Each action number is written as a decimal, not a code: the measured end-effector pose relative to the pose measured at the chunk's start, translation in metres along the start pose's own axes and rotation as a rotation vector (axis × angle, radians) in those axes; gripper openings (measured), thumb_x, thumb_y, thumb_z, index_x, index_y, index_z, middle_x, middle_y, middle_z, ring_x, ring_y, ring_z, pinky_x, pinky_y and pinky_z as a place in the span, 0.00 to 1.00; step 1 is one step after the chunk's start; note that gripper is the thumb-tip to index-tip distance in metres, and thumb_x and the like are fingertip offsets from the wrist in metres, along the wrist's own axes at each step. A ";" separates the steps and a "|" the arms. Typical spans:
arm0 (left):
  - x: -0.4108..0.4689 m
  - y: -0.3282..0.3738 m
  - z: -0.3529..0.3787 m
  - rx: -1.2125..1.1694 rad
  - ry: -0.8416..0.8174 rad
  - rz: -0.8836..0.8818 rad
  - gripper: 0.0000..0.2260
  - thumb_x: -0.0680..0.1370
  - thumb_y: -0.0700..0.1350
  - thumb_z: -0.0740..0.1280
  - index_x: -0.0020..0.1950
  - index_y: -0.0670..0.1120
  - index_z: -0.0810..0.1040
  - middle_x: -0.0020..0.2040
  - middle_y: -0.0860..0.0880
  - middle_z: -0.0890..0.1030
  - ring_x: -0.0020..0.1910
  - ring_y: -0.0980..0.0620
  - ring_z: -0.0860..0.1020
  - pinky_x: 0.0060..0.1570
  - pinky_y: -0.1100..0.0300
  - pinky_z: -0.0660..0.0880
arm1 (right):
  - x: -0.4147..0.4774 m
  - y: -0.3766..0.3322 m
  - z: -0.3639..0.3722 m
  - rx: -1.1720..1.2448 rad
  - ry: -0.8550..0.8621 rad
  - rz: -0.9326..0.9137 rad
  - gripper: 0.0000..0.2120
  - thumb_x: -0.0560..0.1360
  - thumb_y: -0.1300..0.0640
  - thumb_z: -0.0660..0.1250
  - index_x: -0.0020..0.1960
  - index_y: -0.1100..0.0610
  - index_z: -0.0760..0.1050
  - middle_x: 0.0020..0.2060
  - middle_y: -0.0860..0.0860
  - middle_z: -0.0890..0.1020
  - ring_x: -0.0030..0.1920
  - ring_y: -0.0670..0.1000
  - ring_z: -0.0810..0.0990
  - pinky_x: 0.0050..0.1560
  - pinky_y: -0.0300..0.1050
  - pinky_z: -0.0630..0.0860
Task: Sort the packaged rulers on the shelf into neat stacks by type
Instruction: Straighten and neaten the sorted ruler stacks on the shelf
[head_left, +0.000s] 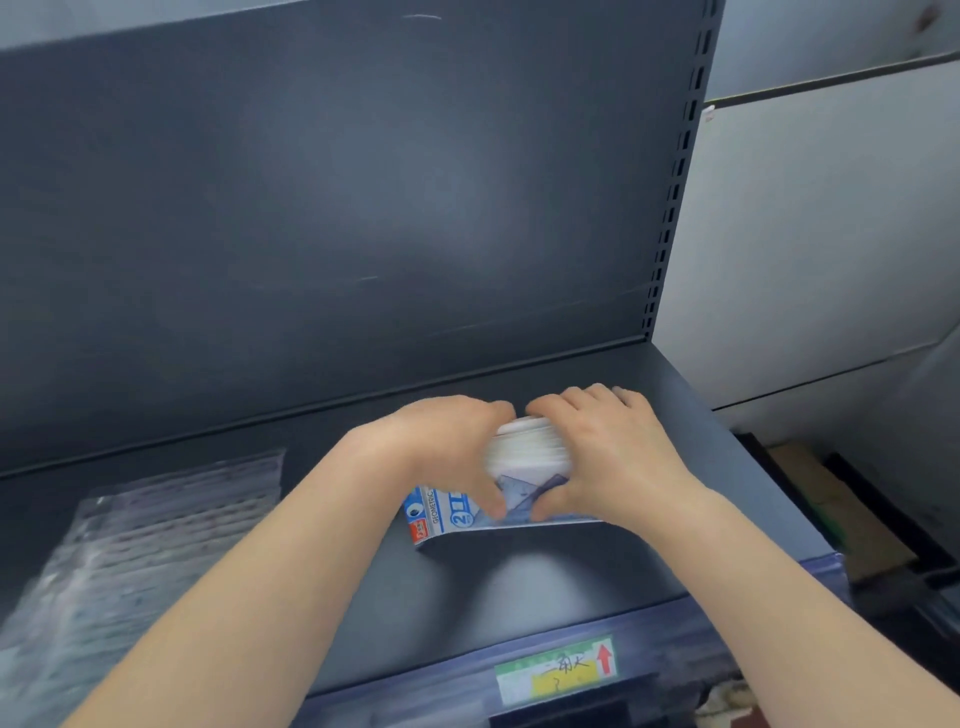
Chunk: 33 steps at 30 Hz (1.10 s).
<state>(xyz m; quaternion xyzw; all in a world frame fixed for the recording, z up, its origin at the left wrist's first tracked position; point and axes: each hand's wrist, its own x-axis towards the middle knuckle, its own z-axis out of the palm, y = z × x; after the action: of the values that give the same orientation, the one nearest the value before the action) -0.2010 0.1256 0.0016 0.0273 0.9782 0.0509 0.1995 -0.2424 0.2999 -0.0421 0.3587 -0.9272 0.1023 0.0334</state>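
A thick stack of blue-and-white packaged geometric rulers (524, 452) stands tilted on the dark shelf (545, 582), right of centre. My left hand (452, 447) grips its left side with the thumb on the front face. My right hand (608, 447) grips its right side, fingers curled over the top, thumb on the front. The two hands hide much of the stack. A flat pile of rulers in clear plastic sleeves (150, 535) lies on the shelf's left part, apart from both hands.
The shelf's dark back panel (337, 208) rises close behind the stack. A slotted upright (675, 208) marks the right end. A price label with a red arrow (556, 670) sits on the front edge. Cardboard (831, 509) lies on the floor at right.
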 end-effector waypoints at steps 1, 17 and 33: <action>0.000 0.001 0.005 0.052 0.071 -0.008 0.21 0.65 0.55 0.75 0.50 0.52 0.68 0.41 0.54 0.76 0.39 0.52 0.76 0.36 0.55 0.73 | -0.002 0.004 0.003 0.045 0.017 0.018 0.47 0.53 0.34 0.75 0.70 0.43 0.64 0.60 0.43 0.72 0.62 0.50 0.69 0.66 0.48 0.62; -0.013 -0.001 0.021 0.059 0.175 -0.087 0.24 0.62 0.54 0.75 0.51 0.54 0.67 0.39 0.55 0.75 0.39 0.52 0.75 0.35 0.55 0.73 | -0.022 0.019 0.027 1.138 -0.010 0.194 0.65 0.52 0.56 0.85 0.75 0.32 0.48 0.71 0.38 0.62 0.69 0.40 0.66 0.68 0.41 0.68; -0.014 0.017 0.031 0.057 0.196 -0.075 0.27 0.61 0.57 0.76 0.51 0.53 0.66 0.40 0.55 0.76 0.39 0.51 0.75 0.32 0.57 0.70 | -0.025 0.033 0.026 0.766 -0.104 0.145 0.66 0.55 0.56 0.83 0.75 0.35 0.41 0.66 0.40 0.64 0.61 0.40 0.71 0.53 0.31 0.71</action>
<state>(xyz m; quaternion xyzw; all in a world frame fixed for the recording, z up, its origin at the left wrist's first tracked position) -0.1756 0.1443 -0.0199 -0.0087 0.9944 0.0179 0.1039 -0.2459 0.3343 -0.0763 0.2834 -0.8452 0.4248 -0.1575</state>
